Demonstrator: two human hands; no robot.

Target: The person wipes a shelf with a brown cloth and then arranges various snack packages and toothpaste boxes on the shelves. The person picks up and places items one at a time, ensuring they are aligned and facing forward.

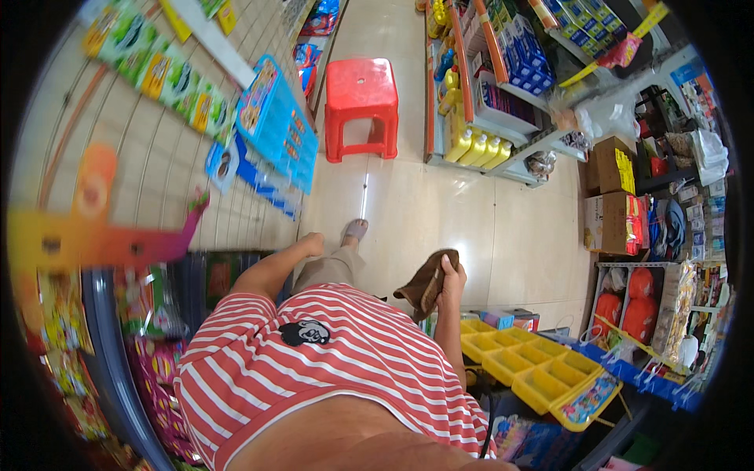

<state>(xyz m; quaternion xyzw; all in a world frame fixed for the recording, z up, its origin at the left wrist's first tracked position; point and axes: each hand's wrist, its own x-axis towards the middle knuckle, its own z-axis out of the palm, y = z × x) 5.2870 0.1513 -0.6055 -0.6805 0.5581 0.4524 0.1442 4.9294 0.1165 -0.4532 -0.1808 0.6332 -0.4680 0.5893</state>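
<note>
My right hand (451, 278) grips a brown cloth (425, 285), which hangs in folds beside my striped shirt. The thumb lies over the cloth's upper edge. On the other side, my left hand (314, 244) is held in front of me with curled fingers, over the tiled floor, near a wire rack (177, 171); nothing shows in it. A red plastic stool (360, 106) stands on the floor further ahead. One foot in a sandal (356, 228) shows between the hands.
Shelves with yellow bottles (478, 147) and boxed goods stand at the upper right. Cardboard boxes (612, 215) are stacked at the right. A yellow compartment tray (530, 362) lies close to my right arm. Blue plastic display holders (280, 126) and hanging packets (159, 73) line the left rack.
</note>
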